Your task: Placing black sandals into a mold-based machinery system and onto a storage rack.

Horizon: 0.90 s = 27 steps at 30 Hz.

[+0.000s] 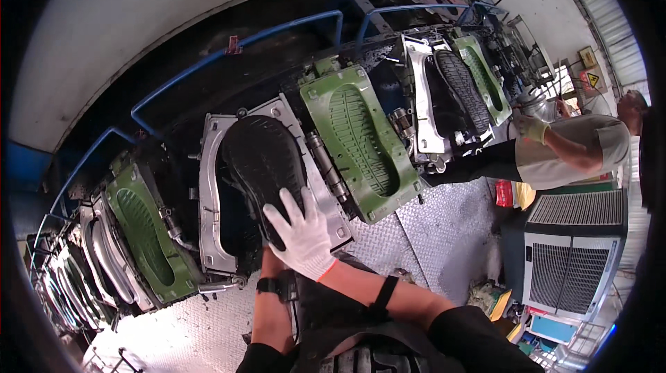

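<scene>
In a silver metal mould (pixel 211 196) before me lies a large black shoe sole (pixel 262 151), tread side up. My right hand (pixel 303 234), in a white knitted glove, rests on the sole's near end with its fingers spread. My left hand (pixel 271 260) reaches to the same near end, beside and partly under the right one; its fingers are hidden behind the glove and sole. A black band circles each forearm. Just right of the silver mould stands a green mould half (pixel 364 144) with a sole-shaped cavity.
More green and silver moulds (pixel 142 231) run along the line to both sides. Blue rails (pixel 236 44) edge its far side. At right a co-worker (pixel 565 148) in gloves stands by another mould. A grey cooler unit (pixel 572 269) stands behind on the metal-plate floor (pixel 444 227).
</scene>
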Tool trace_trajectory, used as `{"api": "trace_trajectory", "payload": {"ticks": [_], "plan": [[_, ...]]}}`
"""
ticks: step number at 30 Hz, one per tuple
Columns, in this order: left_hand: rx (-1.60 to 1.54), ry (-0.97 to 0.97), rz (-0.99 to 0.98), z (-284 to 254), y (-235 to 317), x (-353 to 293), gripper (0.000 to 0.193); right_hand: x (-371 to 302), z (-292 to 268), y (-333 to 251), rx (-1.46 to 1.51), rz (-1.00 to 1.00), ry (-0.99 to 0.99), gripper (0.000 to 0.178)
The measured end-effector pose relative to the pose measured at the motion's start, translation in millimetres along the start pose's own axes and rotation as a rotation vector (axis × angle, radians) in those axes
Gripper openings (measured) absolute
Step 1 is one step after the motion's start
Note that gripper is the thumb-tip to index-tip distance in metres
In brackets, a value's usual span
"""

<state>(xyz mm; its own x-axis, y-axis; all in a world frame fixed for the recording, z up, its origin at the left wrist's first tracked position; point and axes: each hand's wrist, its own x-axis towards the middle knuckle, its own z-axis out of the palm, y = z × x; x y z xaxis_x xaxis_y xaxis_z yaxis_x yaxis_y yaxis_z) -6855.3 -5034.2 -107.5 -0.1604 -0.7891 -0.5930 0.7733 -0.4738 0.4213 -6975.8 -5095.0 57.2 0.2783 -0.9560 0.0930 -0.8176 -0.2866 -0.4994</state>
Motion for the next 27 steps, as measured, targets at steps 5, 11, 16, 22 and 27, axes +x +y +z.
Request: {"api": "trace_trajectory", "payload": {"ticks": [5, 11, 16, 22, 27], "plan": [[-0.013, 0.046, -0.022, -14, -2, -31, 0.047, -13, 9, 0, 0.080, -0.183, 0.004, 0.066], [-0.010, 0.079, -0.002, -24, -1, -27, 0.048, -20, 23, 12, 0.105, -0.243, 0.022, 0.070], [-0.002, 0.078, 0.036, -31, 7, -4, 0.049, -14, 11, 10, 0.076, -0.242, -0.102, 0.075], [-0.050, 0.113, 0.055, -30, -13, -29, 0.050, 0, -12, 21, 0.123, -0.257, -0.115, 0.074], [-0.089, 0.196, 0.039, -30, -41, -87, 0.051, 57, -44, 44, 0.253, -0.274, 0.040, 0.075]]}}
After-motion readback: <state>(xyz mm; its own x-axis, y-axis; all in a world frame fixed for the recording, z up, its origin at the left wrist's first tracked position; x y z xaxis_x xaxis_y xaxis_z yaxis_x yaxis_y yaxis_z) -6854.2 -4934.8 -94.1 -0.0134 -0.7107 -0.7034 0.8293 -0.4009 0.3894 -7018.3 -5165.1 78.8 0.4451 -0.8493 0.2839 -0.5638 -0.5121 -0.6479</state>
